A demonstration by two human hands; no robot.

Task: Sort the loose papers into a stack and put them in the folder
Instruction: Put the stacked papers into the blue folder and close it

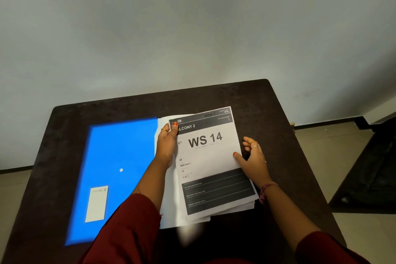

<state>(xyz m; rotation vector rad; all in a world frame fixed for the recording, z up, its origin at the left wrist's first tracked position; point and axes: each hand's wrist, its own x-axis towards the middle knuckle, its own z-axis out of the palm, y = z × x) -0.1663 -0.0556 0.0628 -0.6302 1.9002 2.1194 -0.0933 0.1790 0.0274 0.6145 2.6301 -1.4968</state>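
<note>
Papers [211, 163] sit as a loose stack on the right half of the dark table [278, 113], and I see their edges fanned out unevenly at the near end. The top sheet reads "WS 14" and "Balcony 2" in bold print, with a black band across its lower part. Just to the left lies the blue folder [115, 169], flat on the table, with a small white label [97, 203] near its closer corner and a white dot near its middle; the stack's left edge overlaps the folder's right edge.

My left hand [166, 146] pinches the far left corner of the top sheet, thumb on the printed face and fingers curled behind it. My right hand [252, 158] is mostly open, thumb pressing on the sheet's right edge while the fingers spread loosely beyond it, gripping nothing. Both forearms come out of dark red sleeves [128, 227].
</note>
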